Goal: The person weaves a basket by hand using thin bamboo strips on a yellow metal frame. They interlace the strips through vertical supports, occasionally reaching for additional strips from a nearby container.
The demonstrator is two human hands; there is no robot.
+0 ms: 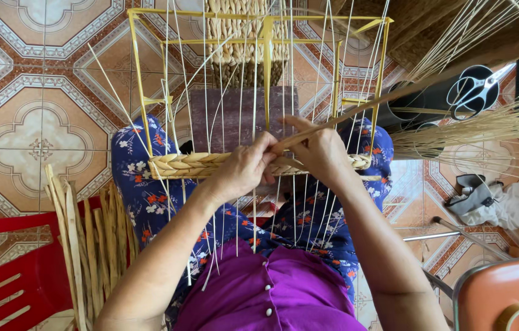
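A yellow wire frame [139,79] rests across my knees, strung with several thin pale upright strands. A woven band of dry straw [180,165] runs along its near edge. My left hand [242,171] pinches the band near its middle. My right hand [321,150] sits just to the right, fingers curled round a long flat straw strip [394,95] that stretches up and to the right. The two hands touch at the fingertips. The band's middle is hidden under my hands.
A bundle of dry straw strips [88,245] leans on a red plastic chair [20,270] at lower left. Scissors [474,92] and loose straw [486,125] lie at right. A woven basket [244,43] stands behind the frame. An orange seat [505,294] sits at lower right.
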